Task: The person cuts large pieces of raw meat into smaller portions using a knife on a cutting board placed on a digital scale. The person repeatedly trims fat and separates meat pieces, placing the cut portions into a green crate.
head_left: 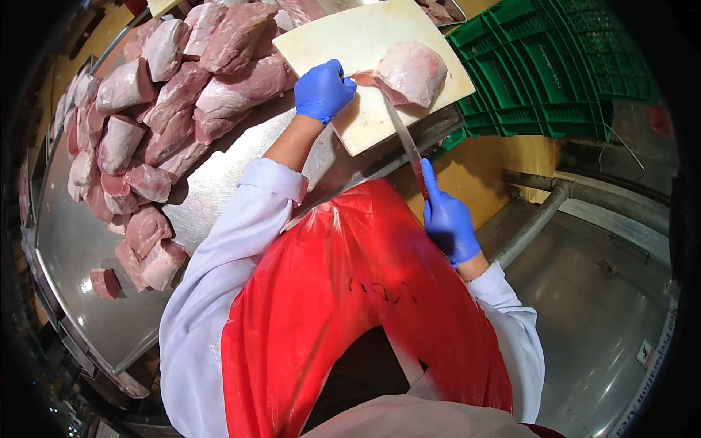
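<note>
Ahead of the right hand [449, 223]: one rounded piece of meat [411, 73], pale and fatty on top, resting on a cream cutting board [328, 36].

Right hand: blue-gloved, closed round the red handle of a knife [401, 133], index finger laid straight along it; the blade points away from the hand, its tip at the near edge of the meat.

Left hand [324, 93]: blue-gloved, clenched over the board, just beside a thin pink strip [363, 78] that reaches toward the meat; whether the fingers grip the strip, cannot tell.

Left of the left hand: a large heap of pink meat cuts [179, 95] on a steel table [212, 201]; one small chunk [105, 283] set apart at its near end.

Beyond the right hand, farther right: green plastic crates [526, 66], ribbed and perforated.

Right of the right hand: a steel pipe [537, 219].

Between the forearms: a glossy red apron [350, 255], worn over white sleeves [226, 233].
</note>
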Motion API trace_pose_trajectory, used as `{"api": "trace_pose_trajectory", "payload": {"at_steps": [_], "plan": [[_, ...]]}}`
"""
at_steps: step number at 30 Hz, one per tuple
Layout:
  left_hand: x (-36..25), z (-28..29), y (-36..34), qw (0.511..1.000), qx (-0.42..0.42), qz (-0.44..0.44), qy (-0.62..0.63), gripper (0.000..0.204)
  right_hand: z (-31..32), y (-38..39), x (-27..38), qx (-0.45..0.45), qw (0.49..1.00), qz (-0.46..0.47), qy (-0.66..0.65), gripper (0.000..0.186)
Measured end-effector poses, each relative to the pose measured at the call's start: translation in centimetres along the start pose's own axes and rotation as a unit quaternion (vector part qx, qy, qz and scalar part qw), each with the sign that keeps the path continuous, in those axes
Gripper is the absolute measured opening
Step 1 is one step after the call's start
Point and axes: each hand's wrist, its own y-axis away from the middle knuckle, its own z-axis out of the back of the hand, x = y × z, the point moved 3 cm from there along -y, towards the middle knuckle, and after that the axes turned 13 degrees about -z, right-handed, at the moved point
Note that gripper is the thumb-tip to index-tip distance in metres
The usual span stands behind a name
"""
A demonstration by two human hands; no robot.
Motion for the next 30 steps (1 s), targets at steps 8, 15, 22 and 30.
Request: {"api": "trace_pose_trajectory", "payload": {"at_steps": [8, 15, 22, 30], "plan": [[0.1, -0.1, -0.2, 0.999, 0.010, -0.003, -0.043, 0.025, 3.4, -11.5, 9.2, -0.178, 0.979, 0.047, -0.088, 0.076], [0.7, -0.7, -0.3, 0.998, -0.014, 0.000, -0.064, 0.025, -0.6, -10.3, 8.1, -0.008, 0.999, -0.041, -0.012, 0.077], [4.1, 1.1, -1.2, 0.908, -0.163, -0.008, 0.386, 0.012, 0.1, -1.4, -2.8, 0.005, 0.999, 0.042, -0.014, 0.077], [-8.6, 5.9, -6.4, 0.904, -0.259, -0.337, 0.032, 0.012, 2.0, -0.7, -15.7, -0.073, 0.930, 0.025, -0.359, 0.076]]}}
